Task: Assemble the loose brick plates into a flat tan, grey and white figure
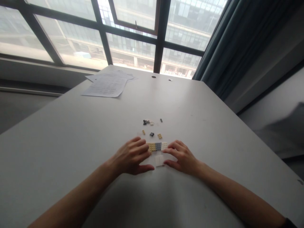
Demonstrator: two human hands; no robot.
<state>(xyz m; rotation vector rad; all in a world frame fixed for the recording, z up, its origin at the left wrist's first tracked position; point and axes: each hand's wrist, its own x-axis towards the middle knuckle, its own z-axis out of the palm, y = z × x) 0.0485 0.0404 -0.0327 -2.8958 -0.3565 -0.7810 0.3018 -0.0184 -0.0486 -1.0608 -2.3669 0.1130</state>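
On the table in front of me is a row of small studded toy bricks: a yellow plate point(152, 146), a blue-grey plate point(158, 146) and a white studded plate point(164, 145). My left hand point(135, 156) rests at the row's left end, thumb stretched out and apart from the curved fingers. At the other end, my right hand point(181, 157) has its fingertips by the white studded plate. Its thumb is parted from the fingers, close to the right edge of a smooth white piece point(159, 160) nearer to me. Whether the fingertips press on any piece is unclear.
Beyond the row lie a tan brick point(160, 136), a dark brick point(152, 134) and a small yellow brick point(143, 132). Farther off are a cluster of dark pieces point(145, 122) and a grey piece point(161, 120). Printed sheets point(104, 85) lie at the far left, before the windows.
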